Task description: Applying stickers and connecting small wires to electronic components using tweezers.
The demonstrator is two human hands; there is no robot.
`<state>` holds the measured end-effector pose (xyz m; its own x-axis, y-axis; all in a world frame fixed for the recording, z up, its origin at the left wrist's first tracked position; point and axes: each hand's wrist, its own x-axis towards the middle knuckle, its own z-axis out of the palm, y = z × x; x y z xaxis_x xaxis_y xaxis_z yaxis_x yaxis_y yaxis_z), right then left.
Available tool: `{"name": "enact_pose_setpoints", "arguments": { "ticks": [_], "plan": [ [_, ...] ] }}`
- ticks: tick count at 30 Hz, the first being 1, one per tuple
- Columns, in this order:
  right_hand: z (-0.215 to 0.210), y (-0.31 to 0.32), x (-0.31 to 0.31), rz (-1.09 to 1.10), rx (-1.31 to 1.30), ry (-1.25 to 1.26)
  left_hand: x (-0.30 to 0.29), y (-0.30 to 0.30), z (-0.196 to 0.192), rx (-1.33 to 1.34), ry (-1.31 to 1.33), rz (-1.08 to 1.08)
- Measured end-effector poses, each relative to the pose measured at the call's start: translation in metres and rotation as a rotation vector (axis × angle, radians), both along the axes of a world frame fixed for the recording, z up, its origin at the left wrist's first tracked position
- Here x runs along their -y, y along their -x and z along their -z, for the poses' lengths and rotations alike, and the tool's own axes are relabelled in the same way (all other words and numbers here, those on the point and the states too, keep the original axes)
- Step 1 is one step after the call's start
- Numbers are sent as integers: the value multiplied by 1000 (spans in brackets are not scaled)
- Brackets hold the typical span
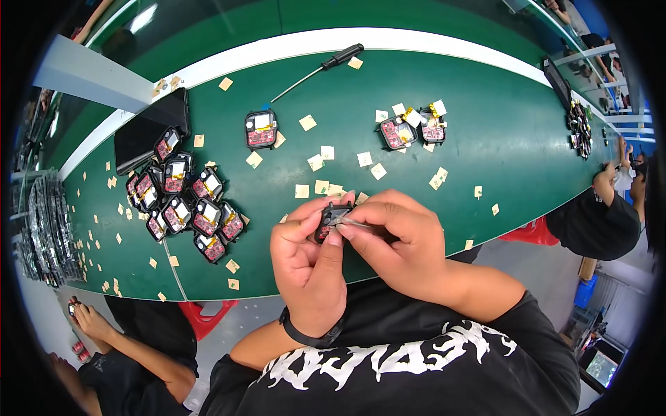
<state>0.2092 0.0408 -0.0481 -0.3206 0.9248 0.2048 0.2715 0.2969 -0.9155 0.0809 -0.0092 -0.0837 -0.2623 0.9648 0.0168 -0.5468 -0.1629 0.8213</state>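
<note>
My left hand point(305, 267) is closed around a small black smartwatch case point(325, 230) above the near edge of the table. Part of a red circuit board shows inside the case; fingers cover the rest. My right hand point(406, 239) pinches slim grey metal tweezers point(356, 224), their tip at the open case beside my left thumb. Farther off, one open watch case point(261, 130) with a red board lies on its own. Two more cases, one of them this case point(397, 133) with yellow tape, sit side by side to the right.
A pile of open watch cases point(176, 213) lies at left, near a black flat tray point(156, 135). A black-handled screwdriver point(319, 71) rests at the back. Small beige paper squares point(307, 123) are scattered over the green table point(485, 139). Other people sit at both sides.
</note>
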Motion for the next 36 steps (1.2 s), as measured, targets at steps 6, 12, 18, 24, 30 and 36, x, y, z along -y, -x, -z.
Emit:
{"name": "enact_pose_setpoints", "arguments": {
  "ticks": [6, 12, 18, 24, 30, 36],
  "plan": [
    [-3, 6, -3, 43, 49, -97, 1, 2, 3, -11, -49, 5],
    [-5, 9, -4, 43, 143, -267, -2, 3, 3, 23, -74, 14],
    [-17, 18, -1, 153, 166, 185, -1, 0, 3, -36, -73, -31],
    [-12, 16, 3, 152, 159, 180, -2, 2, 4, -150, -51, -41],
    [-4, 5, 9, 160, 91, -44, -2, 5, 2, 76, -44, 59],
    [-24, -12, 3, 263, -9, 191, -1, 6, -11, 233, 89, 23]
  ]
}}
